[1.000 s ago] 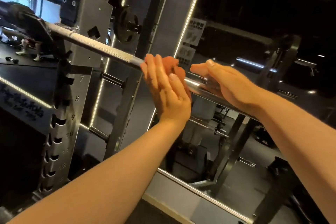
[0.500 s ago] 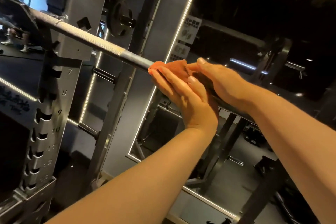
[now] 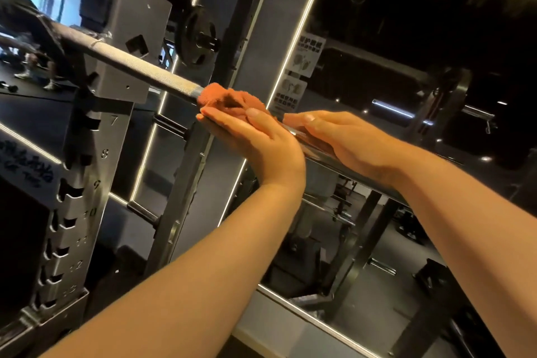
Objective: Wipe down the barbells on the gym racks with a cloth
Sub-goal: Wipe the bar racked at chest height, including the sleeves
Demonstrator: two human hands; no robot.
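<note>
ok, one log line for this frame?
stage: wiping | left hand: pinches orange cloth round barbell | right hand: rests on barbell, fingers straight

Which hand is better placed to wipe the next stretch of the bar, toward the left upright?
Left. The left hand holds the cloth against the bar, at the edge of the knurled stretch. The right hand rests bare on the bar.

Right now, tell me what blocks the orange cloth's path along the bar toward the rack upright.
Nothing visible sits on the knurled steel barbell between the orange cloth in the left hand and the grey rack upright. The other way, the right hand rests on the bar.
</note>
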